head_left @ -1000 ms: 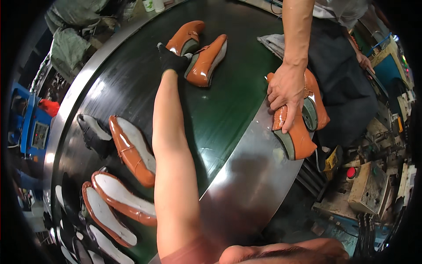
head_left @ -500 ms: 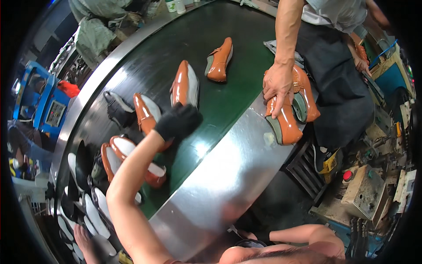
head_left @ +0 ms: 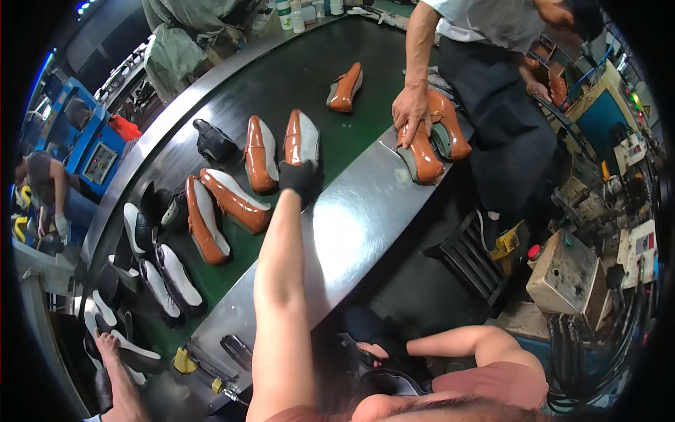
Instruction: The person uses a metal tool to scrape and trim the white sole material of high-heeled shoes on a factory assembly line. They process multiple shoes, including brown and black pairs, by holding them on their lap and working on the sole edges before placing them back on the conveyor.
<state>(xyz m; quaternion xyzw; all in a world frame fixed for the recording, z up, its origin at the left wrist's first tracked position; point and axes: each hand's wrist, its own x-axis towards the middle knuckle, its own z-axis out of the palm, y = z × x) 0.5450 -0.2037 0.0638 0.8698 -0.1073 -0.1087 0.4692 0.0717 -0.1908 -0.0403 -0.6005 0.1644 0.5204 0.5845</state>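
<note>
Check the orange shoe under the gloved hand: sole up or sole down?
Sole up: the orange shoe shows its pale sole, and the gloved left hand touches its heel end.

Left hand point(head_left: 299, 177) in a matt black cloth glove, resting on a glossy tan leather shoe upper point(head_left: 301, 138) with a pale matt insole. Conveyor belt point(head_left: 211, 105) is dark green, rubbery, slight sheen. Steel rim point(head_left: 351, 218) is brushed, reflective metal. Black shoe uppers point(head_left: 169, 281) at lower left look glossy. Co-worker's apron point(head_left: 485, 105), upper right, is dark matt cloth.

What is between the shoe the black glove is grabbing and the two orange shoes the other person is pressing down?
In the head view, only bare belt and shiny metal rim lie between the gloved left hand's shoe and the co-worker's shoes.
</note>
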